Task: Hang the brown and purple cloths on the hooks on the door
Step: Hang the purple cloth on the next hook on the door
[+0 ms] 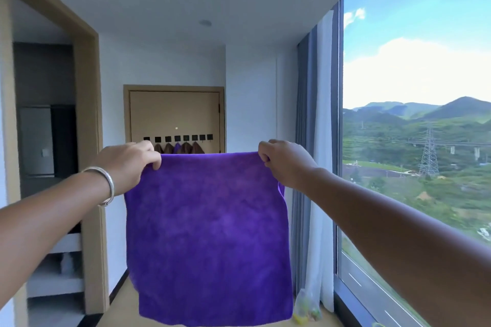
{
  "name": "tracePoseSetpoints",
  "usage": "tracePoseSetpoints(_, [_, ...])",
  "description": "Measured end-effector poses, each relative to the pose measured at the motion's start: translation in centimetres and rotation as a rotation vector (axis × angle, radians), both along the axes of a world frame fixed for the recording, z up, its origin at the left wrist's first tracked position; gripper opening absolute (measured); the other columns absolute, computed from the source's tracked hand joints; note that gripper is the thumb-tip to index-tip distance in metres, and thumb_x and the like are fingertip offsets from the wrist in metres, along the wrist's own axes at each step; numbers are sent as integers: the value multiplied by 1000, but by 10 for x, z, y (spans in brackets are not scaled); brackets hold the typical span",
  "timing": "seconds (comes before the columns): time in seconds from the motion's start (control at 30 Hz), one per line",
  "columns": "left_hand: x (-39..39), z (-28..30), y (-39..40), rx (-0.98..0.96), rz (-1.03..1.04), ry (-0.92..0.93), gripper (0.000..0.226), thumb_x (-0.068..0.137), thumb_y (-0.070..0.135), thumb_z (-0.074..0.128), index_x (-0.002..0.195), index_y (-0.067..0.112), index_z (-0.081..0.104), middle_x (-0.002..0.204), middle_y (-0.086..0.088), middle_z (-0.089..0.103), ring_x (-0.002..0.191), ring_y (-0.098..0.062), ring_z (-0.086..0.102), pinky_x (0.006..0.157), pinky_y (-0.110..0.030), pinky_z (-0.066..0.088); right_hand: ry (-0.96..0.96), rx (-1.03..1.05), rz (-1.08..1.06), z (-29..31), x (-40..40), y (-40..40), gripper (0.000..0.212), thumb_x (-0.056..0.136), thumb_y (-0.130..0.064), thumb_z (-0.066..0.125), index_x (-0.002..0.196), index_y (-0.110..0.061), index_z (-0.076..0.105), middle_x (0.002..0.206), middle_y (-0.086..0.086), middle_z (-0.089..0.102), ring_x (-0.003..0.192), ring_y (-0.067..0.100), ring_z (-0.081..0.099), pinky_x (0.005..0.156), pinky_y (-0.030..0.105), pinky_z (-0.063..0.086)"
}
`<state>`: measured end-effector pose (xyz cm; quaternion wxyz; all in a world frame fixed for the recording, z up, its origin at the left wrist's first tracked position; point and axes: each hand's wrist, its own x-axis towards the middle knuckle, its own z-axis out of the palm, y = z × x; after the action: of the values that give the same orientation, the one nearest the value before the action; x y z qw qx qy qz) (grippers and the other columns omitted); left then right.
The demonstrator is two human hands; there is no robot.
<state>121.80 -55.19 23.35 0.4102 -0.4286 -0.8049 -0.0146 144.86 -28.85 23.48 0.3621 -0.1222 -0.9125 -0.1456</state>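
Both grips are closed on the purple cloth (210, 236): the left hand (130, 164) pinches its upper left corner between curled fingers and thumb, and the right hand (285, 163) pinches the upper right corner the same way. A silver bangle (105, 184) sits on the left wrist. Held by those two corners, the cloth is stretched flat in the air in front of the person, its top edge nearly level and its body hanging straight down, touching nothing else.

Beyond it, well apart, a tan door (175, 114) stands at the far end of the room. A row of small black square hooks (177, 138) runs across the door just above the cloth's top edge as seen from here. Below several of them hang brown cloths (186, 147), with what looks like a narrow purple one (177, 148) between them, though at this distance they are small and partly hidden by the held cloth. A large window (417, 114) fills the right side, with grey and white curtains (316, 141) gathered beside it. An open doorway (53, 141) lies on the left.
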Motion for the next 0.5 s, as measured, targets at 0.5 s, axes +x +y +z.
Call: tracePoseSetpoints(0.5, [-111,-64,113,-167,57,48,44,80,0,43,98,39,47,102,22,52,90,-6,47,83,-25,40,-226,80,204,-47,-141,124,46,91,-2,44,125,-31,57,122,-5,58,103,20,59,83,32,51])
